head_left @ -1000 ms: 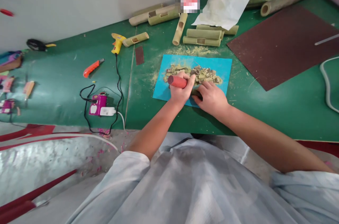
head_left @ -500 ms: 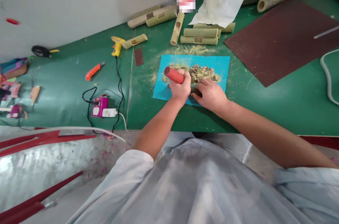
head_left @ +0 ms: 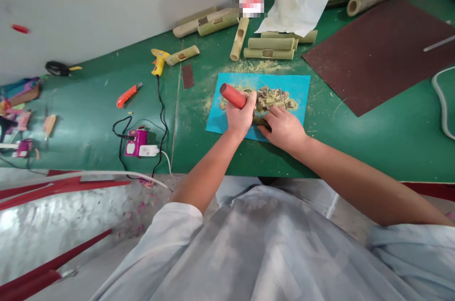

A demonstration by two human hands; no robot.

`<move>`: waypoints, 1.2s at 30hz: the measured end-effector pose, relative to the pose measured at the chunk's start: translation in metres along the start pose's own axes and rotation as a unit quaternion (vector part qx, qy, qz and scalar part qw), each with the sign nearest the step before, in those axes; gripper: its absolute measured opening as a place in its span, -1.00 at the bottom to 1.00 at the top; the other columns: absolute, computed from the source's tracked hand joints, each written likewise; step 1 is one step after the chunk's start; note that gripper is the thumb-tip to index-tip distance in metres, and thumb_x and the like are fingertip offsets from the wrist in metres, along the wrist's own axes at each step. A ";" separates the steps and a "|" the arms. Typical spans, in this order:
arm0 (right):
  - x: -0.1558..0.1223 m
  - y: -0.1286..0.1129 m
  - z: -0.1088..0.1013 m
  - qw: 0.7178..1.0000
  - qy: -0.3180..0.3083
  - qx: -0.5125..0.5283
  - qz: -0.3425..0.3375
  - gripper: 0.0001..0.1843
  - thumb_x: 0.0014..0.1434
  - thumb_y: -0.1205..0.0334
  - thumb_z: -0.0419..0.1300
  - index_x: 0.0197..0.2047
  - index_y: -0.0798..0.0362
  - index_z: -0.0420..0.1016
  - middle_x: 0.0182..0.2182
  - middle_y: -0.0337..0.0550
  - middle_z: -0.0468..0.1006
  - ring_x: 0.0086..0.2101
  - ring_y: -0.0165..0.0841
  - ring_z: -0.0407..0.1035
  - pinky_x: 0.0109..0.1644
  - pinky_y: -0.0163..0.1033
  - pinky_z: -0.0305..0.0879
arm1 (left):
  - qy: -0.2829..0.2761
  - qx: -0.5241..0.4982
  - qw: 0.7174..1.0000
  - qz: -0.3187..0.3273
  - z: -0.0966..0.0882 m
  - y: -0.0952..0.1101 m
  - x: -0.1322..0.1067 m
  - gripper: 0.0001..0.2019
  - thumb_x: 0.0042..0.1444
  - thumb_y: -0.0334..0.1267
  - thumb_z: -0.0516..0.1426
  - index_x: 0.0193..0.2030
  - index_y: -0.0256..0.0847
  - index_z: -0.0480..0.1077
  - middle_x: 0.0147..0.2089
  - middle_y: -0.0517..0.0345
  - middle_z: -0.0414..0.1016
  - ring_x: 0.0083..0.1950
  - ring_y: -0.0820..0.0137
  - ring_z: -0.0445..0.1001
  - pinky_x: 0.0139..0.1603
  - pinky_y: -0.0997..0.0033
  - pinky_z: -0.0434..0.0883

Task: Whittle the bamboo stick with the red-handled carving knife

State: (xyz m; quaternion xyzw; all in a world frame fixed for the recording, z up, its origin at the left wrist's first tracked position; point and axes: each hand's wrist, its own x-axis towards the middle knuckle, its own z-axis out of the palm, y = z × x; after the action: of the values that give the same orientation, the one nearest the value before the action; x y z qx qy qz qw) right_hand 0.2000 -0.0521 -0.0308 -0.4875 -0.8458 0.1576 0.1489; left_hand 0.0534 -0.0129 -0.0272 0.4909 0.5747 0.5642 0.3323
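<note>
My left hand (head_left: 240, 116) is wrapped around a thick red handle (head_left: 232, 95) that slants up to the left. The working end of this tool is hidden by the hand. My right hand (head_left: 287, 129) has its fingers closed on a short greenish bamboo piece (head_left: 260, 121), mostly covered by both hands. Under the hands lies a blue sheet (head_left: 298, 121), with a heap of bamboo shavings (head_left: 272, 98) just beyond the fingers. Fine sawdust (head_left: 261, 66) is scattered past the sheet's far edge.
Cut bamboo tubes (head_left: 270, 44) lie behind the sheet, some under white paper (head_left: 295, 9). At left are a yellow glue gun (head_left: 159, 61), an orange utility knife (head_left: 128, 96) and a purple power block (head_left: 135, 142) with cords. A brown sheet (head_left: 369, 59) covers the right side.
My left hand and the red handle have shifted slightly, and the handle leans further over. More of the bamboo piece shows between the hands. My right hand stays in nearly the same place.
</note>
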 end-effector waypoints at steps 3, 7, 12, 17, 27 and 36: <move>-0.001 0.000 0.001 1.000 0.002 -0.005 -0.003 -0.81 0.33 0.21 0.25 -0.14 0.16 0.60 -0.13 0.15 0.57 -0.07 -0.04 0.37 0.00 -0.01 0.35 | -0.024 -0.005 1.000 0.014 -0.004 0.001 -0.001 -0.48 0.12 0.13 0.37 -0.59 -0.17 0.30 -0.61 0.29 0.34 -0.56 0.54 0.32 -0.47 0.44 0.34; -0.004 -0.002 0.002 1.000 0.010 -0.014 -0.007 -0.81 0.31 0.20 0.24 -0.13 0.16 0.58 -0.12 0.17 0.56 -0.07 -0.03 0.35 -0.03 -0.01 0.33 | -0.055 -0.008 0.998 0.025 -0.010 0.002 -0.003 -0.43 0.11 0.24 0.35 -0.58 -0.18 0.30 -0.58 0.28 0.34 -0.56 0.56 0.30 -0.46 0.43 0.35; -0.008 -0.006 0.002 1.000 0.014 -0.020 -0.011 -0.81 0.32 0.23 0.18 -0.15 0.14 0.59 -0.17 0.15 0.55 -0.10 -0.03 0.33 -0.08 -0.02 0.30 | -0.057 0.013 0.997 0.040 -0.017 0.000 -0.008 -0.42 0.16 0.26 0.30 -0.58 -0.18 0.33 -0.56 0.26 0.36 -0.53 0.55 0.31 -0.44 0.43 0.38; -0.010 -0.008 0.003 1.000 0.006 -0.018 -0.022 -0.82 0.30 0.27 0.21 -0.11 0.16 0.60 -0.15 0.15 0.55 -0.08 -0.02 0.32 -0.05 0.00 0.31 | -0.060 0.006 0.997 0.047 -0.022 -0.001 -0.011 -0.39 0.17 0.30 0.28 -0.58 -0.19 0.32 -0.54 0.26 0.35 -0.53 0.56 0.29 -0.41 0.42 0.38; -0.010 -0.007 0.003 1.000 0.008 -0.018 -0.021 -0.81 0.31 0.25 0.20 -0.11 0.15 0.59 -0.14 0.15 0.55 -0.09 -0.02 0.31 -0.06 0.00 0.30 | -0.071 -0.001 0.996 0.059 -0.024 -0.006 -0.012 -0.38 0.17 0.35 0.26 -0.55 -0.18 0.33 -0.55 0.25 0.33 -0.52 0.54 0.29 -0.41 0.39 0.35; -0.007 -0.003 0.004 1.000 0.016 0.002 -0.016 -0.84 0.29 0.24 0.22 -0.16 0.13 0.58 -0.17 0.14 0.54 -0.10 -0.03 0.32 -0.06 -0.01 0.31 | -0.098 0.033 0.991 0.090 -0.022 -0.012 -0.008 -0.47 0.29 0.17 0.22 -0.52 -0.16 0.25 -0.51 0.25 0.27 -0.47 0.49 0.27 -0.33 0.35 0.34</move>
State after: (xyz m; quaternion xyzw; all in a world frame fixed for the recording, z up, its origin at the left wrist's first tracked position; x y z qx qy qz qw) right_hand 0.1992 -0.0603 -0.0333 -0.4761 -0.8507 0.1492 0.1654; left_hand 0.0327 -0.0259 -0.0370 0.6044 0.5110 0.5216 0.3188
